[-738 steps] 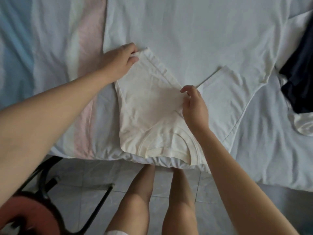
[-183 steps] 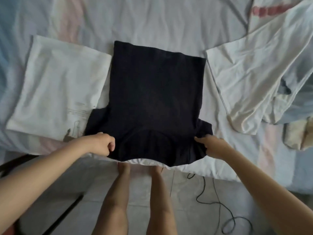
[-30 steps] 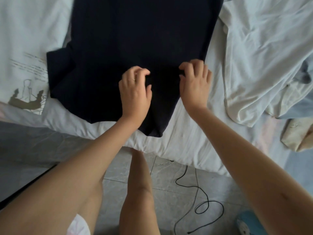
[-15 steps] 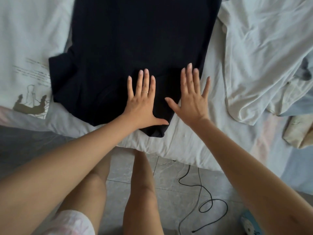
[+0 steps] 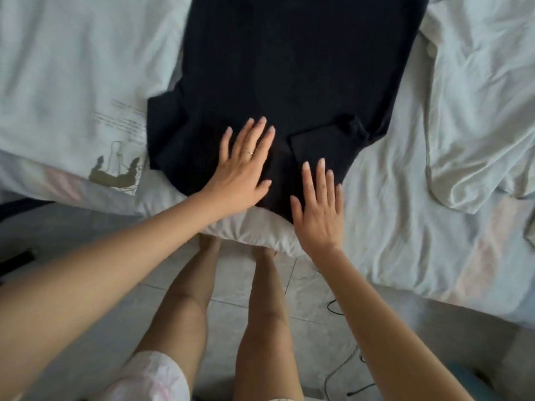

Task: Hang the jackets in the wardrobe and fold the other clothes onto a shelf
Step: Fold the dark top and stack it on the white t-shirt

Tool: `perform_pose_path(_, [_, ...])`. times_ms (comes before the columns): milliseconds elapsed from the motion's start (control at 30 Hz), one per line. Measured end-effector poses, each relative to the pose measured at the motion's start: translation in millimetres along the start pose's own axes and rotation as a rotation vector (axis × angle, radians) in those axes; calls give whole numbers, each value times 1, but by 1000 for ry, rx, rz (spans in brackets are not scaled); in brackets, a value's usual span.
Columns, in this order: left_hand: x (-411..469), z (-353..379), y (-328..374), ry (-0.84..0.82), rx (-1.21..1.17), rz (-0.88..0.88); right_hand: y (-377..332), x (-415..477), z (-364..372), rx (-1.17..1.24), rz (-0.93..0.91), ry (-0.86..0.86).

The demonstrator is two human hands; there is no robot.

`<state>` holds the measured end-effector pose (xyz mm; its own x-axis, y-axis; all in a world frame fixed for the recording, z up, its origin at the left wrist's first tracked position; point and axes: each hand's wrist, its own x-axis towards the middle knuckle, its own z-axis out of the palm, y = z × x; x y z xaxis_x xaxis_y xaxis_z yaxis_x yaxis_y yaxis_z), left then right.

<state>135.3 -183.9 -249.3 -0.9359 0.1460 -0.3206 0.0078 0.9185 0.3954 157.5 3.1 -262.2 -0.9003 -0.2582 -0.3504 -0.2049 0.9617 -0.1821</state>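
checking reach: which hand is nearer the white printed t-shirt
Left. The left hand lies flat on the navy t-shirt beside the white printed t-shirt; the right hand rests farther right.

A second ago the fingers were curled into the cloth; now both hands lie flat with fingers straight. They are no longer side by side. The left hand sits farther up the dark shirt, angled rightward. The right hand has drawn back over the shirt's near edge toward the bed rim. A folded-in sleeve now shows beyond it.
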Motion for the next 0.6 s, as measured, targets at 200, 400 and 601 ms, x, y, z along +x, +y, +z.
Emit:
perform_pose_path(200, [-17, -51, -125, 300, -243, -465, -39, -25, 21, -105, -38, -20])
perform_pose_path(400, [-2, -73, -164, 35, -303, -442, -122, 27, 13, 169, -336, 137])
perform_pose_path(601, [-6, -90, -158, 82, -513, -409, -188, 75, -4, 758, -166, 22])
